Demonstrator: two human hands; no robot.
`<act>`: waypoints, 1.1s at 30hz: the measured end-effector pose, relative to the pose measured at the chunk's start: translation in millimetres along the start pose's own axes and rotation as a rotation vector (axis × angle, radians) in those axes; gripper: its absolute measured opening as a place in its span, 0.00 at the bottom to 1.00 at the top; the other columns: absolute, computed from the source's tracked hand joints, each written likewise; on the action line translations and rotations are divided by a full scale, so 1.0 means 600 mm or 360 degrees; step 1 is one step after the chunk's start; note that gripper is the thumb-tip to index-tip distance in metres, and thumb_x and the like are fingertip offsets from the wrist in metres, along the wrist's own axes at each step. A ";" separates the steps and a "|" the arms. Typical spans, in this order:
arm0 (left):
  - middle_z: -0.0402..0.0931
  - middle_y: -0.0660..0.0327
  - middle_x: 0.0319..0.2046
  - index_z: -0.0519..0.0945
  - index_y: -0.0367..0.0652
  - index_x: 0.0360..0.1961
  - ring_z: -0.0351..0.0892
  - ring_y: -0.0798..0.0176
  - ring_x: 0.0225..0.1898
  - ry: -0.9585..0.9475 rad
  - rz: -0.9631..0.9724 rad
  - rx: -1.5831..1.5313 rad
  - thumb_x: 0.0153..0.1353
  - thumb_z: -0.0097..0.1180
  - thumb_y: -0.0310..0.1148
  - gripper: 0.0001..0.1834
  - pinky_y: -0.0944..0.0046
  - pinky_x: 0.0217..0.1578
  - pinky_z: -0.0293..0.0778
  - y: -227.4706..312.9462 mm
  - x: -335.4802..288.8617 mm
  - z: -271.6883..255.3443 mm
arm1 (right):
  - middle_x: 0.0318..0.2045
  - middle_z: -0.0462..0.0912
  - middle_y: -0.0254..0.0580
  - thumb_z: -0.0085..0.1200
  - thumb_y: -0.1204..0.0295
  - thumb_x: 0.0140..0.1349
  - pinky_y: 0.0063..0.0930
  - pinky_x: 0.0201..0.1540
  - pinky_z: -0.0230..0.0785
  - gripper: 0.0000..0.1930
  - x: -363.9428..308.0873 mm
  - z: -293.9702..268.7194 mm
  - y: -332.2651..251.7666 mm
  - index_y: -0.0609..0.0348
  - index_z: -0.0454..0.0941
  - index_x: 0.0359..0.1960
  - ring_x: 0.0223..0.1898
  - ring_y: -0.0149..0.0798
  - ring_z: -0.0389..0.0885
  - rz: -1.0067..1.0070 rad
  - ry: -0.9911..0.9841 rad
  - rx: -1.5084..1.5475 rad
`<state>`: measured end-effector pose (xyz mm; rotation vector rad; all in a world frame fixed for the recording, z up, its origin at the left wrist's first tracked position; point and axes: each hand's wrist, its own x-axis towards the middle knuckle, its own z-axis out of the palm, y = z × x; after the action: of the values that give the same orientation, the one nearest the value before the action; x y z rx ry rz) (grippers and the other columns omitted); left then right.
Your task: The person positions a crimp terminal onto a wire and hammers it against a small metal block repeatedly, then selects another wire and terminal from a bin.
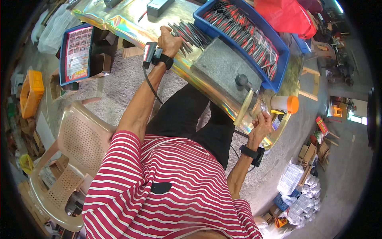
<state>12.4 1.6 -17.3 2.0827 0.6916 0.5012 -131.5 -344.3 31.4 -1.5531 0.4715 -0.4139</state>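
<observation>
My left hand (170, 42) is at the table's near edge, against the left end of a loose pile of thin black, grey and red pen-like tools (193, 35). Its fingers are bent; whatever they hold is hidden. At the table's right end, my right hand (261, 126) has its fingers pinched together beside a clear plastic piece (263, 105); what is in the pinch is too small to name. Between my hands lies a grey block (223, 63). A hammer with a pale wooden handle (243, 109) rests at its right end, the handle jutting over the near edge.
Behind the block stands a blue bin (285, 59) full of similar tools. A jar with an orange lid (292, 104) is near my right hand. Dark boxes (159, 7) sit at the back. A plastic chair (83, 131) is at my left, and bagged goods (304, 203) lie on the right floor.
</observation>
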 end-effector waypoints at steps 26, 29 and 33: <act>0.73 0.44 0.29 0.63 0.39 0.33 0.78 0.60 0.23 -0.1751 -0.0644 -0.2289 0.62 0.36 0.35 0.10 0.71 0.21 0.78 0.145 -0.205 -0.091 | 0.23 0.74 0.36 0.47 0.81 0.52 0.13 0.18 0.59 0.06 -0.105 0.158 -0.127 0.68 0.72 0.32 0.17 0.21 0.66 0.0175 -0.0905 0.0556; 0.73 0.46 0.27 0.63 0.38 0.34 0.77 0.60 0.22 -0.1765 -0.0715 -0.2280 0.62 0.38 0.35 0.10 0.70 0.18 0.77 0.148 -0.217 -0.087 | 0.23 0.74 0.37 0.47 0.81 0.52 0.13 0.17 0.58 0.06 -0.105 0.152 -0.124 0.68 0.72 0.32 0.17 0.21 0.66 0.0195 -0.0890 0.0589; 0.73 0.48 0.25 0.64 0.37 0.34 0.77 0.60 0.22 -0.1778 -0.0782 -0.2285 0.61 0.39 0.35 0.10 0.70 0.16 0.77 0.148 -0.224 -0.082 | 0.23 0.73 0.37 0.48 0.81 0.51 0.13 0.17 0.58 0.07 -0.105 0.151 -0.133 0.69 0.71 0.32 0.17 0.21 0.65 0.0220 -0.0914 0.0594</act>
<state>-92.8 -96.2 70.3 0.5375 0.0179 -0.4122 -133.3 -232.6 109.3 -1.1951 0.0454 0.0607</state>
